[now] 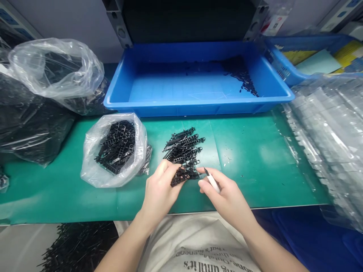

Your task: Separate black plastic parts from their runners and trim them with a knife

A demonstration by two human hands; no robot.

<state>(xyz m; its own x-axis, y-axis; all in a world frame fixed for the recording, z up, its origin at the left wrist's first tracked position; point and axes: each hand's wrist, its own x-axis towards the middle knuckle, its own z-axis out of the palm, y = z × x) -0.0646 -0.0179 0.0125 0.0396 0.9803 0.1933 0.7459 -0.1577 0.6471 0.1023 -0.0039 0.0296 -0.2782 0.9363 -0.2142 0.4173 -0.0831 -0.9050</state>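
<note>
One strip of black plastic parts [181,176] sits pinched in my left hand [160,189], fingers closed around its near end just above the green worktop [255,158]. My right hand [227,196] is curled shut around a small white-handled blade tool [211,180], its tip close to the strip's right end, though I cannot tell if it touches.

Just beyond both hands lies a loose pile of similar strips [183,147], lying flat on the worktop. To the left, a small clear bag [113,151] stands open, well filled with more of the same black pieces. Farther left a large clear bag [53,75] also holds dark material, too blurred to name.

Behind the pile, the blue tray [198,102] holds only a thin scatter of small black bits [241,77] toward its far right corner; most of its floor is bare.

Judging from that, I'd say the work is early: little sits in the tray, while the pile and both bags look plentiful. Clear packaging [329,143] is heaped at the right.
</note>
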